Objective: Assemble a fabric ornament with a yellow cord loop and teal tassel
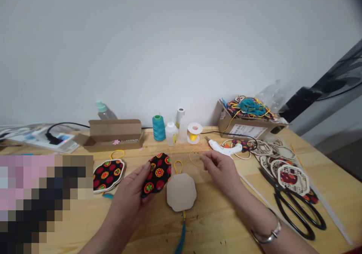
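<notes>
My left hand (pixel 132 193) is closed on a black fabric piece (pixel 157 173) printed with red and green flowers, tilted up off the wooden table (pixel 215 224). Just right of it lies a plain wooden plaque (pixel 181 192) with a yellow cord loop (pixel 178 166) at its top and a blue tassel (pixel 181 237) below. My right hand (pixel 222 171) hovers right of the plaque, fingers curled in a pinch near a thin yellow cord (pixel 194 158). A white glue gun (pixel 224 147) lies just behind that hand.
A finished flowered piece (pixel 109 175) lies at left. Along the wall stand an open cardboard box (pixel 113 135), a teal thread spool (pixel 158 127), small bottles (pixel 171 133) and a yellow cord reel (pixel 194 132). At right are a box of materials (pixel 246 118), wooden cutouts (pixel 288 173) and black scissors (pixel 296 212).
</notes>
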`<state>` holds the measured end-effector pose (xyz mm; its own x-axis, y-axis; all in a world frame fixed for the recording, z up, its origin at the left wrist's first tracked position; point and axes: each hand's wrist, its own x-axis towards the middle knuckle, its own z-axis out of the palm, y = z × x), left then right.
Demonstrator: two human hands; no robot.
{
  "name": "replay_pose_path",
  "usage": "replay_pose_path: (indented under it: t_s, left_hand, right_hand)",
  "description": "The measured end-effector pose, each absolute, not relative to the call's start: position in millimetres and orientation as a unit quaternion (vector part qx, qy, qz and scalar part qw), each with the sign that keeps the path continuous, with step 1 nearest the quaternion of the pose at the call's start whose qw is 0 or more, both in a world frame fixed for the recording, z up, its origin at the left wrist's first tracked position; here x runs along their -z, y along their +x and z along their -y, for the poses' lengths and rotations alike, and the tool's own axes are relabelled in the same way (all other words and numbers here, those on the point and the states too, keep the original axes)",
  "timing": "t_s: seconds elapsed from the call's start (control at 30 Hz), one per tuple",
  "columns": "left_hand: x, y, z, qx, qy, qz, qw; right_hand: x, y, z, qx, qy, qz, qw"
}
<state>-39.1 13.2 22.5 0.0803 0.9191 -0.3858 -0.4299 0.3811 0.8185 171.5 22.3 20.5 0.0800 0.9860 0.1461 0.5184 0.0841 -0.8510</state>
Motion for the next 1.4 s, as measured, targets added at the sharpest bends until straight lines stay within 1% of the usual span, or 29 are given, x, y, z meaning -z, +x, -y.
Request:
replay_pose_path:
  t_s: [0.17, 0.3, 0.33, 0.4, 0.5, 0.57, 0.67, 0.87, 1.0, 1.1, 1.2, 1.27, 1.33, 1.4]
  left_hand:
    - [-30, -31, -5, -0.428, 0.27, -0.474, 0.721]
    - [-25, -27, 2, -0.364, 0.311, -0.407, 0.778]
    - [-23, -27, 3, -0.35, 0.322, -0.394, 0.786]
    - [-20, -28, 3, -0.337, 0.34, -0.381, 0.791]
    - [-21, -30, 4, -0.32, 0.35, -0.378, 0.795]
    - [-23, -30, 5, -0.309, 0.359, -0.383, 0.793]
    - [-24, -32, 9, -0.296, 0.395, -0.386, 0.78]
    - [-22, -37, 15, -0.279, 0.417, -0.363, 0.785]
    - [-21, -39, 13, -0.281, 0.425, -0.379, 0.772]
    - [-19, -39, 11, -0.297, 0.414, -0.375, 0.774]
    - [-19, -39, 8, -0.308, 0.405, -0.367, 0.779]
    - [-22, -39, 6, -0.318, 0.429, -0.373, 0.759]
    - [-25, -39, 4, -0.35, 0.461, -0.387, 0.718]
    - [-27, -37, 2, -0.351, 0.466, -0.429, 0.69]
  right_hand:
    - [-46, 177, -36, -0.261, -0.607, 0.625, 0.416]
    - [-53, 165, -63, -0.231, -0.602, 0.628, 0.435]
    - [-53, 161, -70, -0.207, -0.609, 0.637, 0.426]
    - [-53, 151, -82, -0.12, -0.622, 0.657, 0.408]
    - [-54, 138, -87, 0.015, -0.62, 0.67, 0.409]
    - [-56, 130, -86, 0.039, -0.618, 0.678, 0.397]
    - [-52, 122, -85, 0.019, -0.632, 0.682, 0.368]
    - [-34, 114, -109, -0.021, -0.639, 0.643, 0.421]
    - [-29, 110, -123, -0.078, -0.656, 0.626, 0.415]
    - [-28, 111, -126, -0.091, -0.653, 0.622, 0.423]
    - [-36, 119, -116, -0.08, -0.622, 0.623, 0.467]
    - [-48, 128, -102, -0.071, -0.604, 0.618, 0.498]
    - [-63, 138, -84, -0.093, -0.596, 0.611, 0.512]
    - [-78, 149, -64, -0.143, -0.576, 0.613, 0.521]
